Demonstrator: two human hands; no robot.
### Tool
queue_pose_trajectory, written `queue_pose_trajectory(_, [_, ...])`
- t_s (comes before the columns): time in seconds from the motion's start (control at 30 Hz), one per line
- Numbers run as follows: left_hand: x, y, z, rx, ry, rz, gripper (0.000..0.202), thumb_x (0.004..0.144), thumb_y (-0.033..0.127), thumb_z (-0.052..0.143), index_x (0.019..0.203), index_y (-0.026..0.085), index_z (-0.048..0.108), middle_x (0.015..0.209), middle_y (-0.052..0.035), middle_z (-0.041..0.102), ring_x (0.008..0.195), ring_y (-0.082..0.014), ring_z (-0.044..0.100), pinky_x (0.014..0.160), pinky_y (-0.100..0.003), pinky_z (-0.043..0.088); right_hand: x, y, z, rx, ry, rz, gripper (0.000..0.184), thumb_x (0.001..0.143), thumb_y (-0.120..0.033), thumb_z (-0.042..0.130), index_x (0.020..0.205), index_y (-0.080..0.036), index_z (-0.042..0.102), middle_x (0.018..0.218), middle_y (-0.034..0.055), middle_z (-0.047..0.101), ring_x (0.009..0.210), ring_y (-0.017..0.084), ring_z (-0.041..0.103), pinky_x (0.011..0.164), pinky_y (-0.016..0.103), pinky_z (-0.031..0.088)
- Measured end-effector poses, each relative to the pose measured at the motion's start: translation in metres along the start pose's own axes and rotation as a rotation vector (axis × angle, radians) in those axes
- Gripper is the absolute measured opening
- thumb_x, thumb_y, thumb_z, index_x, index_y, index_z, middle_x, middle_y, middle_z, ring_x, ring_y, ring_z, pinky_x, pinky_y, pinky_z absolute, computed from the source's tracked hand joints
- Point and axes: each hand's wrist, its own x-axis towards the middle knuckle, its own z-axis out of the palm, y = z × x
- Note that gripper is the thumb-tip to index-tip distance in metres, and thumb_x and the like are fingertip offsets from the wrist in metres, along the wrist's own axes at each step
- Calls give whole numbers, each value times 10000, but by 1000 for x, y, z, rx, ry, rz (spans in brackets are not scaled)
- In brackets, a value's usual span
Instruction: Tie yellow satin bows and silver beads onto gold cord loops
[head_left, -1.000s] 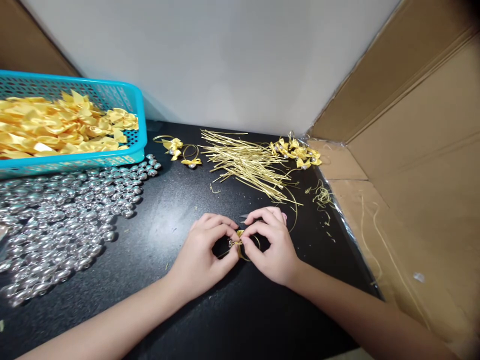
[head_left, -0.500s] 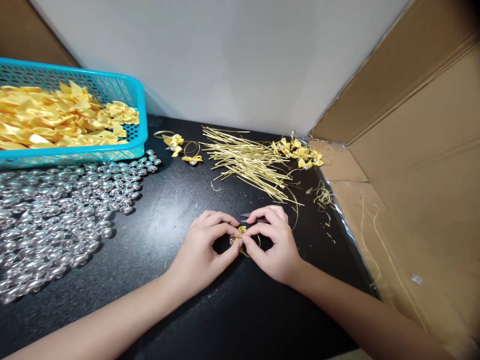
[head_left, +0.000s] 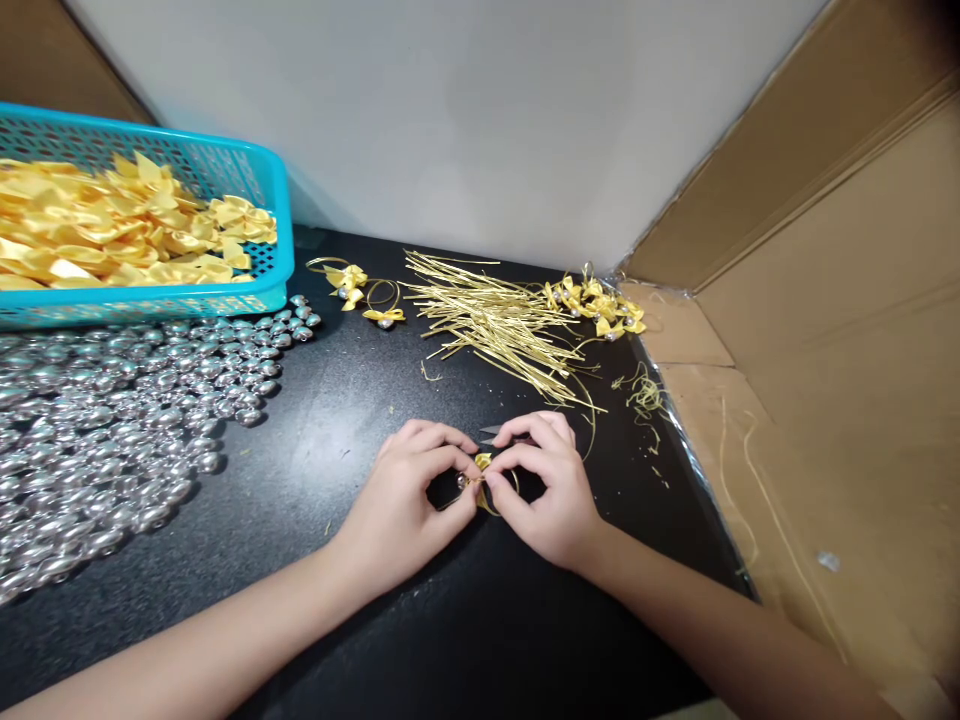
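My left hand (head_left: 401, 510) and my right hand (head_left: 544, 490) meet at the middle of the black table (head_left: 337, 420). Both pinch a small yellow ribbon bow (head_left: 481, 464) with a thin gold cord loop (head_left: 495, 500) and a tiny silver bead (head_left: 462, 482). The fingertips of both hands are curled tight around it, so most of it is hidden. A small metal snip's tip (head_left: 491, 433) pokes out from behind my right fingers.
A teal basket (head_left: 274, 240) of yellow ribbon bows sits at the back left. Several silver beads (head_left: 112, 430) spread over the left. Cut gold cords (head_left: 495, 320) lie at the back, with finished bows (head_left: 596, 303), (head_left: 364, 295) beside them. A cardboard box (head_left: 825, 350) stands on the right.
Both hands stay pinched on the same bow with only slight finger movement. The view has tilted down a little.
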Motion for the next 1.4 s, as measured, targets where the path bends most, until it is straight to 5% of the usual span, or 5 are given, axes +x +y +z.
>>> queue_pose_trajectory(0.6, [0, 0, 1, 6, -2, -3, 116, 811, 223, 576, 723, 219, 651, 973, -47, 671, 957, -244, 560, 832, -423, 440, 0, 0, -1, 18, 21, 2, 73, 761, -190, 619, 740, -232, 675, 888, 31, 640, 936, 214, 529, 855, 405, 386])
queue_pose_trajectory(0.8, [1, 0, 0, 2, 7, -14, 105, 802, 220, 584, 721, 215, 651, 972, -47, 673, 955, -244, 561, 839, -419, 438, -3, 0, 0, -15, 63, 4, 99, 692, -172, 634, 605, -207, 603, 902, 29, 631, 938, 220, 521, 858, 404, 371])
queue_pose_trajectory(1.03, [0, -1, 0, -6, -3, -17, 118, 816, 241, 588, 737, 224, 674, 973, -40, 674, 960, -239, 560, 846, -411, 436, -4, 0, 7, -63, 55, 4, 57, 693, -194, 682, 680, -248, 693, 915, 12, 651, 966, 221, 509, 870, 409, 349])
queue_pose_trajectory(1.4, [1, 0, 1, 3, 8, -22, 126, 808, 244, 592, 715, 226, 676, 954, -37, 681, 948, -244, 569, 824, -415, 435, -6, -1, 11, -137, 94, -27, 95, 683, -185, 680, 607, -222, 638, 857, -7, 656, 950, 214, 511, 881, 416, 312])
